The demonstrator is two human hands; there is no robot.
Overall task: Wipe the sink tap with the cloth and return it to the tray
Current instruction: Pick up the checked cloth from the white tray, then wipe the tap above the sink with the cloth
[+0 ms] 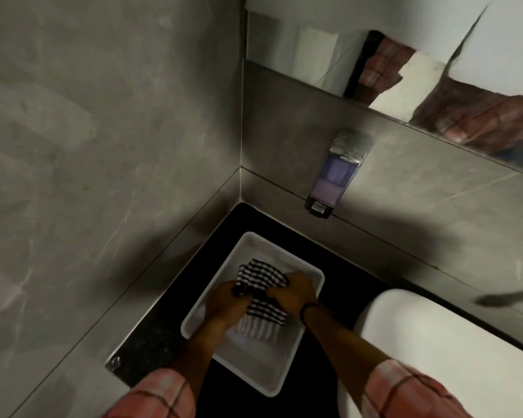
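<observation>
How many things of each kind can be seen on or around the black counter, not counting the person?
Cloth, striped black and white: 1
Tray, white: 1
Sink basin, white: 1
Soap dispenser, on the wall: 1
Mirror: 1
Total: 5

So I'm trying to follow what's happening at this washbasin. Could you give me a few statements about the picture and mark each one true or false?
1. Both hands are on the striped cloth. True: the left hand and right hand both rest on it.
2. The cloth lies in the white tray. True.
3. The tray stands inside the sink. False: it stands on the dark counter, beside the sink.
4. The soap dispenser sits on the counter. False: it is fixed to the wall above it.
5. The person wears a dark band on the right wrist. True.
</observation>
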